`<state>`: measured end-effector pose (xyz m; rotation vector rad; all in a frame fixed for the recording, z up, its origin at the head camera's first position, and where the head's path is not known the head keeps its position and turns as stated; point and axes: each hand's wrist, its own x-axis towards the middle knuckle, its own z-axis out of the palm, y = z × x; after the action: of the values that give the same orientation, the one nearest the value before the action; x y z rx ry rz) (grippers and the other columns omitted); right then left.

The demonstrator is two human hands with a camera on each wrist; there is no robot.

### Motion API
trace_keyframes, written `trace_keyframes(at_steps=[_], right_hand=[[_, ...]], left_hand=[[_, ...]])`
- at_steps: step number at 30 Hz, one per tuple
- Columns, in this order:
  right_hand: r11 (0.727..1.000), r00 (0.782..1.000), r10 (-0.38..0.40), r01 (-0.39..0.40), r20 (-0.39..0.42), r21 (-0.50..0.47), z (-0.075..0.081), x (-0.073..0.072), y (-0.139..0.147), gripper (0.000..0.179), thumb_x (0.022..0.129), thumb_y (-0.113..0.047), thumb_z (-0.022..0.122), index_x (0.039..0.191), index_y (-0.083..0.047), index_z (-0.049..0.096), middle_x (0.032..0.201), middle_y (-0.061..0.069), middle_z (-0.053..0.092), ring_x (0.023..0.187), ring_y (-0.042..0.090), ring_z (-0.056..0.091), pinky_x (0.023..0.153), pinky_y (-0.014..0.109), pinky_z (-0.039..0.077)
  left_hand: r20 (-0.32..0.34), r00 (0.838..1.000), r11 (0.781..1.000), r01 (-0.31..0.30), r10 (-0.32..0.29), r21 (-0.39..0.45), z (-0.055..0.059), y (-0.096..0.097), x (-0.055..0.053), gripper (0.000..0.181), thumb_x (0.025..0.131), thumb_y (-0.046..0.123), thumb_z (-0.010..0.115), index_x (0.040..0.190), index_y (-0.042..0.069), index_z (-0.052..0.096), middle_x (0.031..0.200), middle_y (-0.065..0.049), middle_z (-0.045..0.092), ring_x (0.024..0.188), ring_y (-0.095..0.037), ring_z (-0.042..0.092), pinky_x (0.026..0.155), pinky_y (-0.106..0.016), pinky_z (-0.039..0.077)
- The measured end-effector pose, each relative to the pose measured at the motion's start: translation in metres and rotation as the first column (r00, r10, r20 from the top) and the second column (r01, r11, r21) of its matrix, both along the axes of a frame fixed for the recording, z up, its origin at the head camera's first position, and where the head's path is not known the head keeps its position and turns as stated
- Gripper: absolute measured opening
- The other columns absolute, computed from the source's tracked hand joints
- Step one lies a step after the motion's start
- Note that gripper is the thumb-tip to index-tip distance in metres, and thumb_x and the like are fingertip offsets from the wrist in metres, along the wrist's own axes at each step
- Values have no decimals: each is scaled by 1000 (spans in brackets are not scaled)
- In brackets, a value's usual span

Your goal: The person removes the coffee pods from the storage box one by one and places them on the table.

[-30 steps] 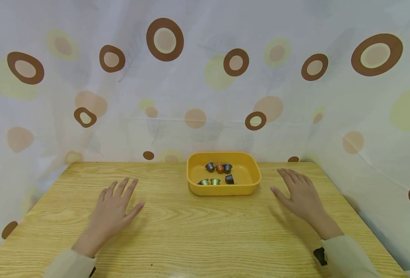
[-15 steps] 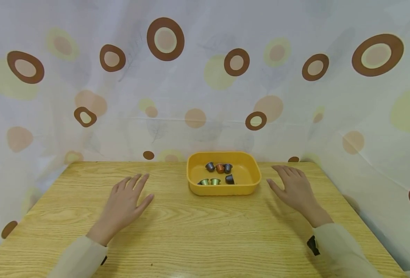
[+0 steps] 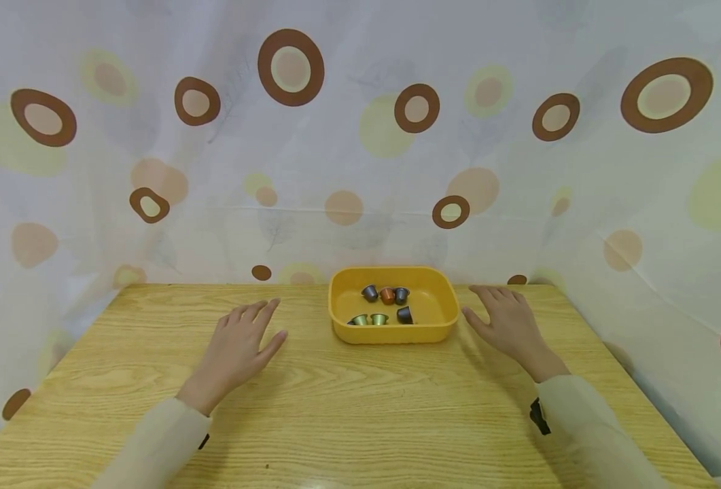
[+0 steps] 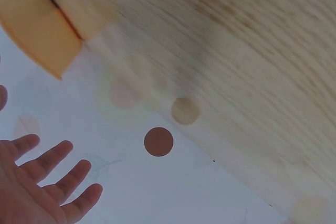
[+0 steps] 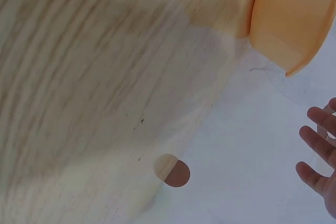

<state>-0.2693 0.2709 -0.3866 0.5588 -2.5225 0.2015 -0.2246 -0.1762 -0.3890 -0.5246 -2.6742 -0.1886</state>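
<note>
A yellow plastic tray (image 3: 395,334) stands near the back edge of the table. Inside it lie several small coffee capsules: dark ones such as this capsule (image 3: 404,315), a copper-coloured capsule (image 3: 387,295) and green-gold ones like this capsule (image 3: 379,319). My left hand (image 3: 234,350) hovers over the table left of the tray, fingers spread, holding nothing. On the other side, my right hand (image 3: 510,326) is close to the tray's right end, its fingers extended and without any object. Part of the tray wall shows in the left wrist view (image 4: 39,22) and the right wrist view (image 5: 291,17).
The wood-grain table (image 3: 360,414) reaches back to a patterned cloth wall (image 3: 336,156) with brown and beige circles. More of that cloth hangs along the right side. Beige sleeves cover both forearms, with a black strap (image 3: 539,416) at the right wrist.
Both hands have moved inward and forward, toward the tray from either side. The tray and the capsules have stayed in place.
</note>
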Motion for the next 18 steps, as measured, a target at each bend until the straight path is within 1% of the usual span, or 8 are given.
trace_keyframes(at_steps=[7,14,18], right_hand=[[1000,998,-19,19,64,3,-1,-10,-4,45,87,-34,57,121,-4,54,116,17,60,106,38,53,90,56,38],[1000,997,-13,14,74,-3,-2,-18,-7,45,87,-34,57,120,-4,56,115,16,61,104,37,54,90,55,39],[1000,995,-18,18,101,-3,-2,-23,-9,45,87,-36,57,120,-5,56,115,16,61,104,37,54,90,55,39]], left_hand=[[-6,1000,1000,12,-12,11,1,12,-10,59,90,46,47,139,13,38,127,-13,53,114,-38,48,92,-54,39],[-5,1000,1000,22,-22,13,4,26,-18,57,91,45,46,138,14,39,127,-12,53,113,-36,49,92,-53,40],[-13,1000,1000,20,-20,-6,4,32,-23,56,92,45,44,138,15,40,125,-11,54,112,-35,50,90,-52,42]])
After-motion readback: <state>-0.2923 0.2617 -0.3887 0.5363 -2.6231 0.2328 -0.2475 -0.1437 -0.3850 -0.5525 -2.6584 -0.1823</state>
